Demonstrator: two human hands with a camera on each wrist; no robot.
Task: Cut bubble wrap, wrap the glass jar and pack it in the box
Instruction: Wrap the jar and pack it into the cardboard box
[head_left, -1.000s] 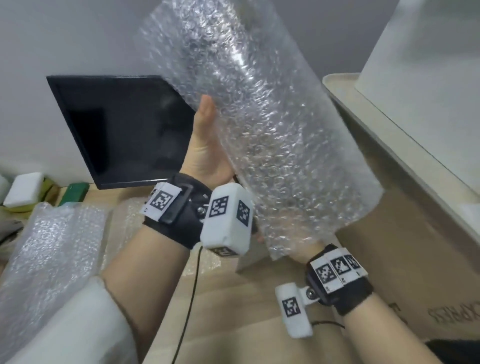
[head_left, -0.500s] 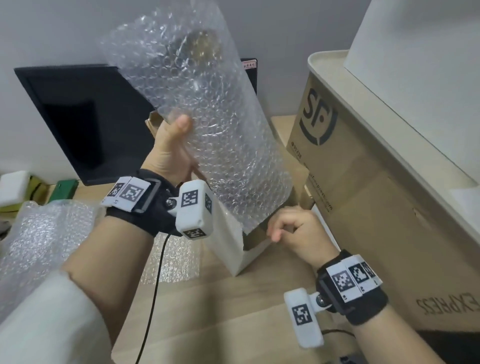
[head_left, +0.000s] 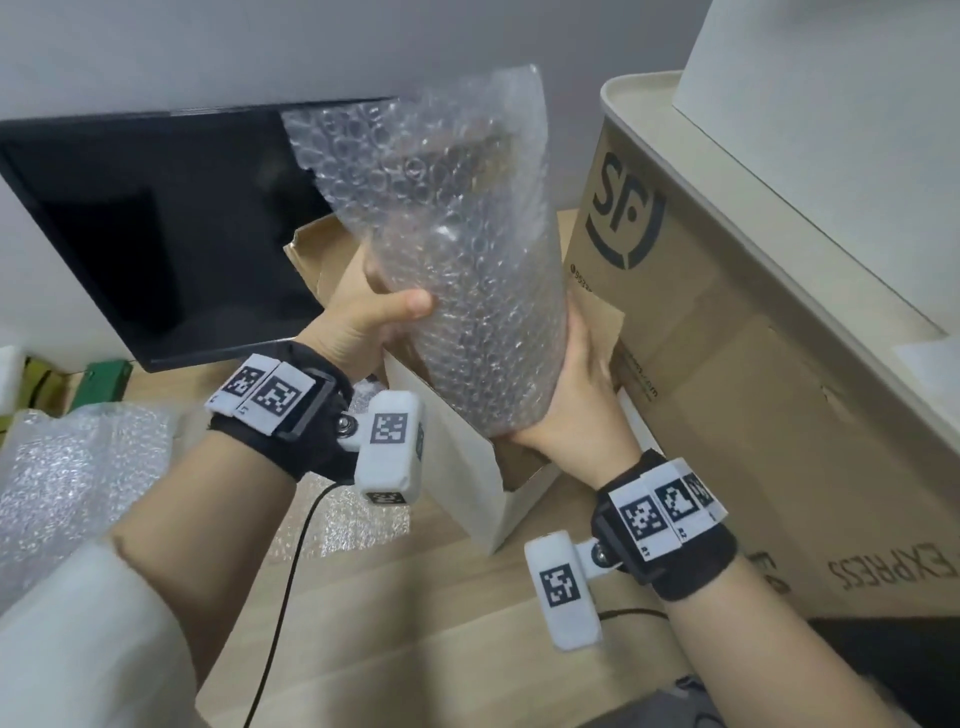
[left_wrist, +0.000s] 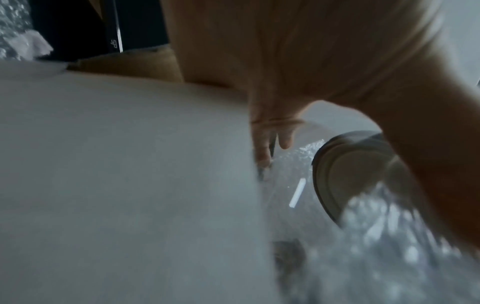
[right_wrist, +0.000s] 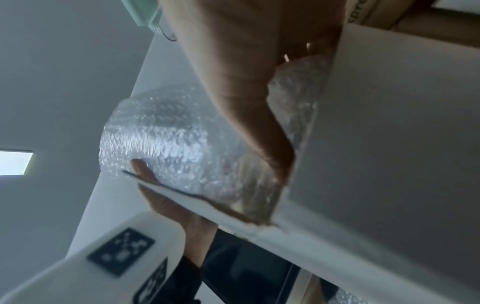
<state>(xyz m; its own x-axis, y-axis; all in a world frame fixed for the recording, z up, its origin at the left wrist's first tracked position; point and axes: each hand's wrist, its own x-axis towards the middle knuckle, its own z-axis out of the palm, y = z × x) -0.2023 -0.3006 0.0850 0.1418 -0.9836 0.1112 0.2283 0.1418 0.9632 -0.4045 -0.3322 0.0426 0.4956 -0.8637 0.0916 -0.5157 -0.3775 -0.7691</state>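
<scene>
The glass jar rolled in bubble wrap (head_left: 467, 291) stands tilted, its lower end just inside the open top of a small white box (head_left: 467, 499). My left hand (head_left: 384, 317) grips the roll's left side, thumb across the front. My right hand (head_left: 576, 384) cups its lower right side, fingers hidden behind the wrap. In the left wrist view the jar's grey lid (left_wrist: 350, 174) shows through the wrap beside the box wall (left_wrist: 130, 185). The right wrist view shows the wrapped jar (right_wrist: 168, 144) between my right thumb (right_wrist: 259, 123) and the box wall (right_wrist: 389, 144).
A large brown SF Express carton (head_left: 753, 389) stands close on the right with a pale tray (head_left: 649, 104) on top. A black monitor (head_left: 156, 234) is behind on the left. Loose bubble wrap (head_left: 67, 478) lies at the left on the wooden table (head_left: 415, 623).
The wrapped jar has come down from high in the air to the box opening. My right hand left the box's edge and took hold of the roll's lower side.
</scene>
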